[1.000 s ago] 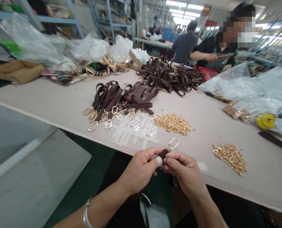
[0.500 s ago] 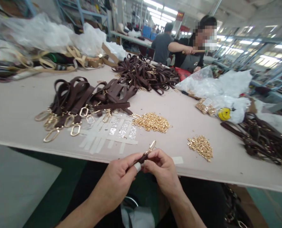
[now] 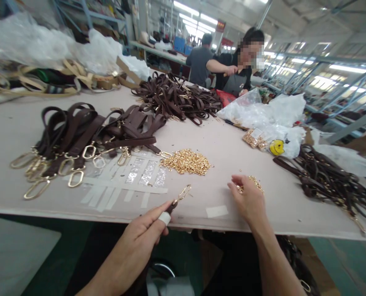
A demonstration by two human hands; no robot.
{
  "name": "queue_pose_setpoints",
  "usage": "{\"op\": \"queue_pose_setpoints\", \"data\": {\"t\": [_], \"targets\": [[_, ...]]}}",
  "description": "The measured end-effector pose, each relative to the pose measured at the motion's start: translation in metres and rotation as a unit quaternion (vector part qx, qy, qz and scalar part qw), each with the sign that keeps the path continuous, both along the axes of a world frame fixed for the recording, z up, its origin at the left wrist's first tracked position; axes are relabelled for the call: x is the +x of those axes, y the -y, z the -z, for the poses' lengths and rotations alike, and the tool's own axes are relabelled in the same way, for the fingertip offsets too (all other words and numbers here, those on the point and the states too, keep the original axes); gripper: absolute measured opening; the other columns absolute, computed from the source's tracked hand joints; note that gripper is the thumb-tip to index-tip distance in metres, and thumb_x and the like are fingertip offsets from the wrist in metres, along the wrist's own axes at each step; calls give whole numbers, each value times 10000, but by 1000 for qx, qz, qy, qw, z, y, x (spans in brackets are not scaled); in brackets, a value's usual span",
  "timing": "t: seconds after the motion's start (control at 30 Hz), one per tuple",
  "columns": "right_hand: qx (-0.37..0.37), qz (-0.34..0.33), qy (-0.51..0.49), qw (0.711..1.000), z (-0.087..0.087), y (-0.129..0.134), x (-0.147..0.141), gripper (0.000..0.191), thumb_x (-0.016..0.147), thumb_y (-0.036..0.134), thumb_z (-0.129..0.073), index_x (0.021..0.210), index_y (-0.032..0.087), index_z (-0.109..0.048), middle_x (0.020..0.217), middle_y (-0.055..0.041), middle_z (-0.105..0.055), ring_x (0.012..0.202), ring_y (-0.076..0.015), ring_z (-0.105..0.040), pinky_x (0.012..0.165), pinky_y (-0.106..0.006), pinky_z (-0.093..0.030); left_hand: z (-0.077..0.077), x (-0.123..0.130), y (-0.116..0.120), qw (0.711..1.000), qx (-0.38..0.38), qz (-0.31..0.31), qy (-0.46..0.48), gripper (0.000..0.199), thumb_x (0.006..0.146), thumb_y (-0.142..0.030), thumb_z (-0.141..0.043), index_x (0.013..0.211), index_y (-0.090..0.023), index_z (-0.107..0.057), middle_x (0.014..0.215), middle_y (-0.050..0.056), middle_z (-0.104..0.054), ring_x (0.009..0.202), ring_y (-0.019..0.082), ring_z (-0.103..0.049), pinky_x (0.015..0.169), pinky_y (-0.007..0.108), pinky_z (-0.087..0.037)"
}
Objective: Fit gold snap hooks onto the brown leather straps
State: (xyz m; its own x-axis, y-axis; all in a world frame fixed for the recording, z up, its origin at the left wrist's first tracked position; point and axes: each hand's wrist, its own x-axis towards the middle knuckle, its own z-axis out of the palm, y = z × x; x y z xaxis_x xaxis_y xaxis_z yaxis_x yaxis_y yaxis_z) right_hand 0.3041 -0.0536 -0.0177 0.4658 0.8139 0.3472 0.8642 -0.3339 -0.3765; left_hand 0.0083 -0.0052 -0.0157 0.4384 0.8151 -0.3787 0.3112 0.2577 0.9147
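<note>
My left hand [image 3: 142, 232], with a white wrap on its thumb, is closed on a dark brown leather strap [image 3: 171, 206] at the table's near edge. From the strap's end a gold clasp [image 3: 184, 192] points up and to the right; the rest of the strap is hidden by the hand. My right hand [image 3: 250, 201] is over the smaller heap of gold metal pieces [image 3: 256, 181], fingers bent and apart from the thumb, with no held thing visible. A larger heap of gold pieces [image 3: 187, 161] lies between and beyond my hands.
Brown straps with gold clasps [image 3: 68, 139] lie at left; more straps are piled at the back [image 3: 176, 96] and right [image 3: 327, 181]. Tape strips [image 3: 109, 197] cross the tabletop. Plastic bags [image 3: 272, 113] lie at back right. A co-worker [image 3: 236, 78] is across the table.
My right hand has let go of the strap end and moved right to the small gold heap. My left hand keeps the strap, slightly further left. The view has shifted right.
</note>
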Motion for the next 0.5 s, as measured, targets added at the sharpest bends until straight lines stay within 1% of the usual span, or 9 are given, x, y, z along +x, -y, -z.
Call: {"op": "queue_pose_setpoints", "data": {"t": [0.07,0.13,0.2,0.27,0.3,0.33,0.4,0.47,0.5], "targets": [[-48,24,59,997,3,-2,28,245,886,305,-572,1091,192,-645,992,-84,-732,946,-250,-650,848,-390,-489,-1,-2,-2,1000,-15,0,6,471,923,-471,-493,1315,-259,-645,889,20,-724,784,195,-600,736,320,-449],[-75,24,71,994,6,-5,44,242,880,284,-574,1087,191,-658,953,-80,-742,905,-252,-656,819,-383,-487,-1,-1,-3,999,-26,5,27,446,916,-448,-506,1296,-270,-660,1029,27,-741,925,226,-627,876,361,-445],[-102,20,85,991,8,-8,51,234,888,276,-567,1081,193,-670,915,-69,-751,861,-243,-665,787,-363,-484,0,2,-3,997,-33,11,62,427,887,-403,-566,1287,-287,-664,1175,13,-725,1105,241,-607,1029,373,-383],[-125,13,102,987,7,-11,53,231,901,271,-554,1081,201,-681,895,-62,-758,835,-236,-674,760,-345,-479,1,5,-3,994,-48,15,101,428,847,-349,-633,1267,-283,-675,1269,0,-695,1220,238,-563,1102,352,-329],[-137,7,111,984,6,-12,54,234,906,265,-547,1084,205,-687,891,-62,-761,826,-235,-678,750,-339,-475,2,6,-3,991,-62,18,115,432,830,-331,-656,1257,-273,-681,1275,5,-694,1220,239,-566,1092,346,-346],[-148,0,122,981,5,-13,53,235,909,258,-542,1083,209,-693,888,-64,-762,817,-234,-682,745,-335,-472,3,8,-3,989,-78,23,125,431,820,-321,-671,1246,-257,-686,1249,16,-707,1182,241,-590,1053,346,-387],[-169,-19,146,975,1,-16,52,236,910,237,-536,1069,214,-709,882,-74,-761,806,-235,-687,745,-331,-464,4,9,-3,985,-107,35,131,409,810,-308,-689,1210,-221,-699,1140,40,-743,1024,229,-645,901,327,-471],[-187,-39,174,966,-4,-17,50,242,905,211,-529,1053,212,-721,868,-89,-757,804,-243,-687,757,-338,-453,4,10,-1,983,-118,41,132,350,803,-289,-700,1140,-195,-720,1031,41,-753,859,182,-641,748,275,-482],[-193,-48,189,962,-6,-18,49,249,902,199,-525,1052,209,-723,863,-97,-755,807,-248,-687,763,-344,-448,4,11,-1,983,-119,41,133,314,802,-277,-701,1102,-187,-727,999,36,-749,803,157,-621,700,251,-471]]}}
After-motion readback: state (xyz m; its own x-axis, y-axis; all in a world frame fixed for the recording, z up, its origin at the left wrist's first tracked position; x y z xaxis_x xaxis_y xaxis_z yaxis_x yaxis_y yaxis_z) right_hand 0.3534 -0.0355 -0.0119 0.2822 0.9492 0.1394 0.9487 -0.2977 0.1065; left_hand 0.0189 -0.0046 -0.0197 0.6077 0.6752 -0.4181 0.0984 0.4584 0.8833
